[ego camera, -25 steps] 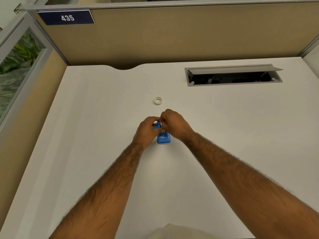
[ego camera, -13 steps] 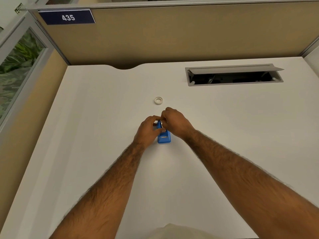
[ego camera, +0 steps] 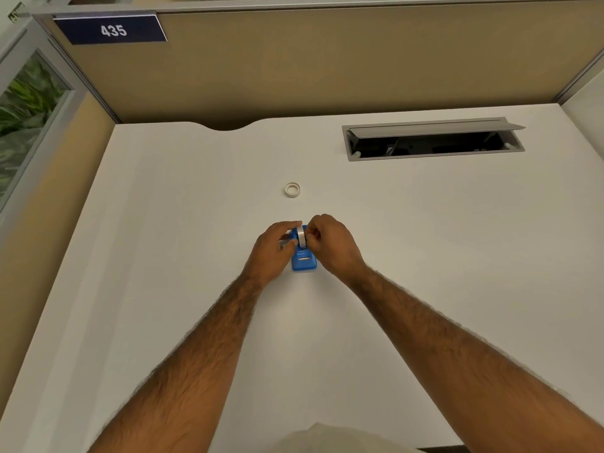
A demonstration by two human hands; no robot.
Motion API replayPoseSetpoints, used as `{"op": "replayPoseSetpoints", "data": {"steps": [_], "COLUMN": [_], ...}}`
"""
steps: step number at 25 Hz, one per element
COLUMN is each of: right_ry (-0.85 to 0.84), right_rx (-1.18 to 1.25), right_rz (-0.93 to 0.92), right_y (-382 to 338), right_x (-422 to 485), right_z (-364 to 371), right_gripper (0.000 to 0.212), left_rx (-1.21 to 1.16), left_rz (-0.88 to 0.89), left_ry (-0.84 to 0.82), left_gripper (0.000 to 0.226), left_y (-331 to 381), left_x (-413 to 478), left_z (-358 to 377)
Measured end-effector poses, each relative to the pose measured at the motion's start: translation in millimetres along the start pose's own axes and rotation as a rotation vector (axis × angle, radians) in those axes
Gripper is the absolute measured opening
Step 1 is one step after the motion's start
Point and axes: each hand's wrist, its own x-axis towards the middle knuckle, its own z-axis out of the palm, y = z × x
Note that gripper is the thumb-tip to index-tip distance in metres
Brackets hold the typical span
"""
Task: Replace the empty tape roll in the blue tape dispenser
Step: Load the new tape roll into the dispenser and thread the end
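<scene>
I have both hands pinched on the tape roll (ego camera: pixel 301 236) seated upright in the blue dispenser (ego camera: pixel 304 260); I should press it down evenly, base steadied.

blue dispenser (ego camera: pixel 304 261), pale grey roll (ego camera: pixel 301 236), white desk (ego camera: pixel 196 223), tan partition (ego camera: pixel 327 67).

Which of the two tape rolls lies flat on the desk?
The small white ring beyond the hands, lying alone. The other roll stands on edge in the blue dispenser.
</scene>
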Motion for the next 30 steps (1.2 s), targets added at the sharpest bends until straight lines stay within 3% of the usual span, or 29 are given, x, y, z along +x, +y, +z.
{"op": "replayPoseSetpoints", "data": {"steps": [4,6,15,18,23,30], "right_ry": [-0.084,-0.12,0.008,-0.09,-0.118,-0.132], "right_rx": [0.008,-0.029,0.089,0.052,-0.05,-0.027], "right_rz": [-0.008,0.009,0.071,0.033,-0.025,-0.07], "right_y": [3.5,4.9,9.1,6.3,4.7,4.5], "right_x": [-18.5,-25.4,-10.5,1.5,12.8,23.5], "right_z": [1.4,2.2,4.0,3.3,3.0,-5.4], "right_gripper": [0.018,0.012,0.011,0.024,0.012,0.017], "left_rx": [-0.005,0.0,0.091,0.078,0.089,0.111], "left_rz": [-0.003,-0.025,-0.024,-0.026,-0.01,-0.035], "left_ry": [-0.001,-0.001,-0.064,-0.053,-0.044,-0.059], "left_gripper": [0.04,0.042,0.063,0.061,0.052,0.05], "left_y": [3.9,4.3,3.1,4.5,4.7,2.7], "left_x": [2.2,3.0,2.6,4.1,6.7,9.3], "left_z": [-1.4,-1.3,1.7,2.6,1.3,3.6]}}
